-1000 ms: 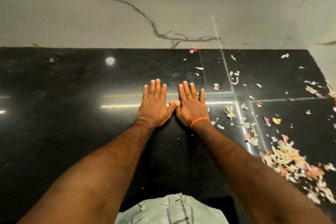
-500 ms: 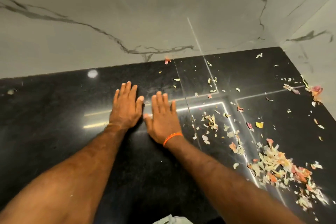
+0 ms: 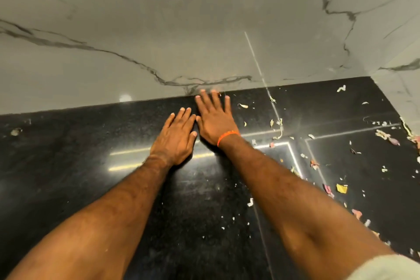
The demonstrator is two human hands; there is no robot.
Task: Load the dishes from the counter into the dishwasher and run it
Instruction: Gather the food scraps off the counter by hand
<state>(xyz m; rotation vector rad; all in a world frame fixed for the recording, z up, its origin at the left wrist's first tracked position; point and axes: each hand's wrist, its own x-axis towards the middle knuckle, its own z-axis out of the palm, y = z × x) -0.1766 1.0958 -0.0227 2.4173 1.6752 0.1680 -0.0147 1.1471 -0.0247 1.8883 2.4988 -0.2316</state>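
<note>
Head view: both hands lie palm down with straight fingers on the black counter, grasping nothing. The left hand rests flat with its thumb side just beside the right hand; the two look to be touching along their inner edges. The right hand lies farther forward, its fingertips reaching the seam where the counter meets the marble wall. An orange wristband circles the right wrist. No dishes or dishwasher show anywhere near either hand. To the right of the right hand, apart from it, vegetable peel scraps are strewn over the counter, thicker toward the far right edge. A yellow scrap lies right of the right forearm.
</note>
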